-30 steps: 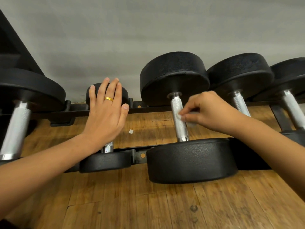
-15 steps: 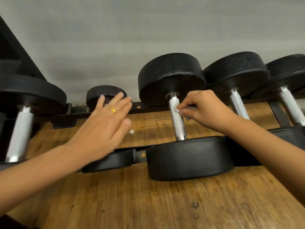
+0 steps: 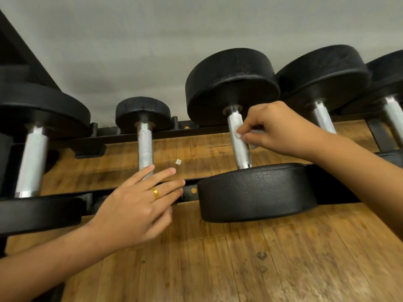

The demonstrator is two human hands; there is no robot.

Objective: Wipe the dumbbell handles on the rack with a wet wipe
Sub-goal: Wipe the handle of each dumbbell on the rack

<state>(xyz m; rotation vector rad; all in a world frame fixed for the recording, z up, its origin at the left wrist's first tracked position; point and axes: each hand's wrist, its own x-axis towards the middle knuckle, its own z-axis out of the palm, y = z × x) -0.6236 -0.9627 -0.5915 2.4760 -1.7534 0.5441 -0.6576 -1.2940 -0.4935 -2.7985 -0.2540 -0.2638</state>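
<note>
- Judging by how it folds, the wet wipe (image 3: 238, 134) is thin, limp and damp, and weighs next to nothing. A light pinch is enough to hold it, though it may well bunch or snag on rough metal.
- It is pressed to the upper part of the knurled steel handle (image 3: 239, 149) of the big middle dumbbell (image 3: 257, 192), which lies across the two rails of the rack (image 3: 189, 190).
- That handle looks rigid and grippy, so I'd expect the wipe to drag rather than glide. The dumbbell looks far too heavy to shift under a wiping stroke.
- The right hand (image 3: 277, 129) is curled, with thumb and fingertips pinching the wipe against the handle's right side. The forearm reaches in from the right, and some of the wipe shows behind the bar.
- The left hand (image 3: 135, 205) holds nothing. Its fingers are straight and spread, with a gold ring (image 3: 155, 193) on one, over the near end of the small dumbbell's handle (image 3: 145, 147). I cannot tell whether it touches the bar.
- A small white scrap (image 3: 178, 161) lies on the wooden floor (image 3: 239, 269) beneath the rack.
</note>
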